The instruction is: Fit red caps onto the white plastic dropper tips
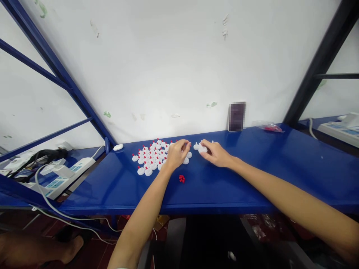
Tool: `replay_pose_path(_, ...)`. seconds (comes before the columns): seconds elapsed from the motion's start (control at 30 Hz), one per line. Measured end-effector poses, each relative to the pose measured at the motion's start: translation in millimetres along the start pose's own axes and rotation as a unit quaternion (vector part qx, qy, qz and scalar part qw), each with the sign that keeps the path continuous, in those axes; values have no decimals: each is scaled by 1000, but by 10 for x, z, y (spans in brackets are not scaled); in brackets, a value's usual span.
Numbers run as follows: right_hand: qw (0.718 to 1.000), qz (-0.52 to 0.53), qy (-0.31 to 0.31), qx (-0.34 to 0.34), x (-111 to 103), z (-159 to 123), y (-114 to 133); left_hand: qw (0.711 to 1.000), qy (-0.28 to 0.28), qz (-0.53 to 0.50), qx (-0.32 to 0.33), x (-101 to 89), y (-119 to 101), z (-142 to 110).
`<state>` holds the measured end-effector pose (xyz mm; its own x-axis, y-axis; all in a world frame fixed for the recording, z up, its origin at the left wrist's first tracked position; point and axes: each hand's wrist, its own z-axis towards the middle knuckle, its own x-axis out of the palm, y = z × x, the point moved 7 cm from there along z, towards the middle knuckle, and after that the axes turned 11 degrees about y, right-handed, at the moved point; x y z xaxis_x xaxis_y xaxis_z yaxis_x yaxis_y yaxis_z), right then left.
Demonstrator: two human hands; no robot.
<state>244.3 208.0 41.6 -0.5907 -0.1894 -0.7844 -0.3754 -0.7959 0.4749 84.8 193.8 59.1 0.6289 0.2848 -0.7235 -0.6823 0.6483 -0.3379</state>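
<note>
My right hand pinches a white nozzle cap between thumb and fingers. Just left of it, my left hand is closed in a pinch, and a speck of red at its fingertips looks like a small red tip cap. The two hands are a short way apart. Left of and partly behind my left hand stands a cluster of several white nozzle caps with red tips. A few white caps without red tips stand between and behind my hands. Nearer the front lies a small pile of red tip caps.
The blue table meets a white wall. A blurred dark rectangular object leans there, beside a plastic bag with red pieces. A white oval object lies back left. Power strips with cables lie at left; a person's leg shows below.
</note>
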Motion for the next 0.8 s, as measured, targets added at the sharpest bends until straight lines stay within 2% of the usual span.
replay_pose_path(0.1, 999, -15, 40, 6, 89, 15, 71, 1000, 0, -18, -4, 18, -13, -82)
replay_pose_path(0.2, 998, -18, 53, 7, 138, 22, 131, 1000, 11, -17, 0, 34, -54, -117)
replay_pose_path(0.47, 999, -4, 48, 18, 135, 30, 143, 1000, 12, -10, 0, 28, -82, -130)
replay_pose_path(0.63, 999, -1, 38, 22, 102, 30, 132, 999, 42, -14, -16, 71, -79, -140)
replay_pose_path(0.8, 999, -4, 37, 18, 120, 33, 149, 999, 41, -12, -26, 78, -80, -135)
